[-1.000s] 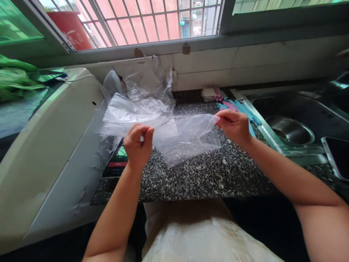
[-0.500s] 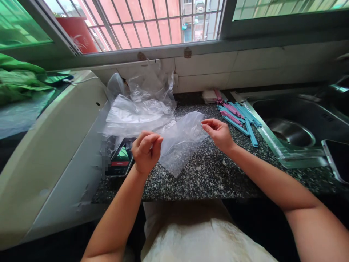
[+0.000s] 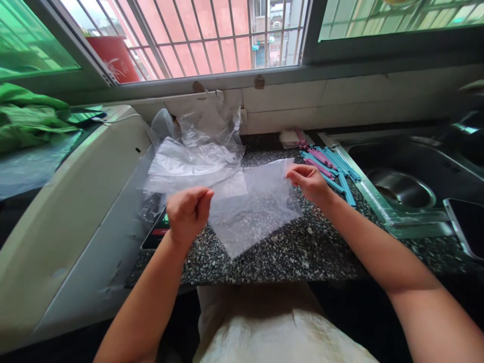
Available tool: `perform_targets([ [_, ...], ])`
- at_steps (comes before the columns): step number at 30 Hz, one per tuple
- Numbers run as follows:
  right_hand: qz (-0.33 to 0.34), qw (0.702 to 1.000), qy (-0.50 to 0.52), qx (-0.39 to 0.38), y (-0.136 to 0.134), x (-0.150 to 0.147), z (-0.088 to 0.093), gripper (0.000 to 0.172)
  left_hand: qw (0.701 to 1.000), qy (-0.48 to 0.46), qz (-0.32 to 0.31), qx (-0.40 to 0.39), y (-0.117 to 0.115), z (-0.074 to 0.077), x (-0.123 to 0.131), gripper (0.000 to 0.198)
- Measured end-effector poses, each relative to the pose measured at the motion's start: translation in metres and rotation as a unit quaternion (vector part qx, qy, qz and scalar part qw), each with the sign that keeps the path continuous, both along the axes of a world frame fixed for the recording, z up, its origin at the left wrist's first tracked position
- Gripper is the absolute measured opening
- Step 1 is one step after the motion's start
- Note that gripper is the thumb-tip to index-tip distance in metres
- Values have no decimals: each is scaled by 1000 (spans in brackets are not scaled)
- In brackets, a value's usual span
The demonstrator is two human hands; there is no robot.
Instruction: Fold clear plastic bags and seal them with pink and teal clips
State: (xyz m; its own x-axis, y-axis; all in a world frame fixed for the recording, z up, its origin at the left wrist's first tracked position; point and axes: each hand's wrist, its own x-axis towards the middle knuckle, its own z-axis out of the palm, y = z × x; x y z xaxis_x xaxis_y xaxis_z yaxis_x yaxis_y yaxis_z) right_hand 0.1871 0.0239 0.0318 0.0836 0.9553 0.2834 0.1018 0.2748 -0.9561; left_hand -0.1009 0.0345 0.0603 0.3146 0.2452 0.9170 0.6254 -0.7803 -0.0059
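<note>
Speckled counter [image 3: 280, 262] bears crumpled plastic [image 3: 196, 156] and coloured strips [image 3: 323, 159] near a bag [image 3: 253, 212] pinched by left fingers [image 3: 204, 198] and right fingers [image 3: 300, 175].

A thin, translucent plastic bag [image 3: 253, 214] is spread over a black-and-white speckled stone countertop [image 3: 287, 257]. The left hand [image 3: 189, 214] pinches its left side between thumb and curled fingers; the right hand [image 3: 308, 182] pinches its upper right corner. Beyond the left hand lies a heap of crumpled, clear plastic [image 3: 196, 156]; beyond the right hand, slender pink and blue strips [image 3: 328, 162] lie beside a dark, recessed metal sink [image 3: 419, 217].
</note>
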Motion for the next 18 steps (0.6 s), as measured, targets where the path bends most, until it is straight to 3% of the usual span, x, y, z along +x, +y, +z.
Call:
perform_targets([
  [4,1,999,35,0,-6,6,7,34,989,-78,48,-119,3,-1,-3,19],
  [9,-9,999,-21,-27,-13,8,7,33,947,-187,12,-261,13,-12,8,22],
  [13,15,990,-113,-86,-18,9,4,34,922,-228,-14,-312,26,-24,14,21],
  [18,3,988,-116,-100,-15,10,-1,31,911,-229,-46,-340,35,-31,17,23],
])
